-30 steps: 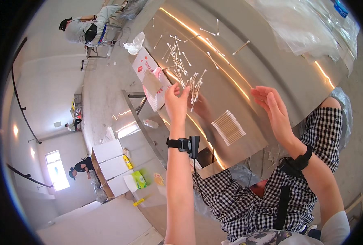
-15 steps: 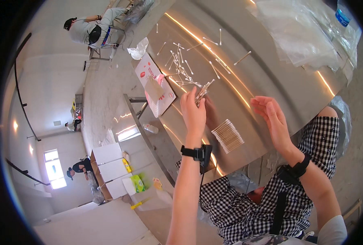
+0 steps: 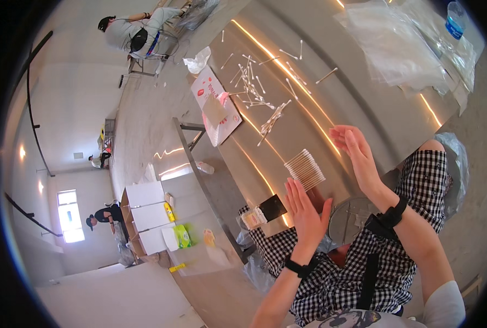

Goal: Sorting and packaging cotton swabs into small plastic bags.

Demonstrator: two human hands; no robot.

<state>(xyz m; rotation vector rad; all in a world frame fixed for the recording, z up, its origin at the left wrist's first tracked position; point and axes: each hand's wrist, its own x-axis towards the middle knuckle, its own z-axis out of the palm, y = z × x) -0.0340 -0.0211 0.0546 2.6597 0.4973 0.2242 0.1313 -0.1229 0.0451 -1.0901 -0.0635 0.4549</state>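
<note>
Neat row of cotton swabs (image 3: 305,169) on steel table (image 3: 364,109), between open, empty left hand (image 3: 305,210) and right hand (image 3: 357,156).

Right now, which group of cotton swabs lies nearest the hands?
The neatly aligned row of swabs between the left hand and right hand; the others lie scattered farther up.

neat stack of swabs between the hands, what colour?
White, the swab stack on the steel table; head view shows it best.
</note>
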